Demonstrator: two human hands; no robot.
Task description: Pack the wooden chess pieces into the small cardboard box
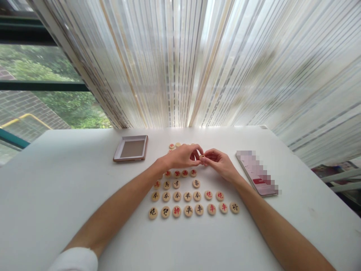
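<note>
A round wooden Chinese chess piece is pinched between the fingertips of both hands, just above the table and behind the rows. My left hand curls its thumb and forefinger onto the piece from the left. From the right, my right hand grips the same piece with thumb and fingers. The marking on its face cannot be read. Nearer to me lie rows of face-up pieces with black and red characters, such as a black piece and a red piece. My left hand and forearm partly hide a farther group, including a red-marked piece.
A shallow open box or lid rests at the back left of the white table. On the right lies a partly blurred flat pinkish box. Striped sheer curtains hang along the far edge, with a window at left.
</note>
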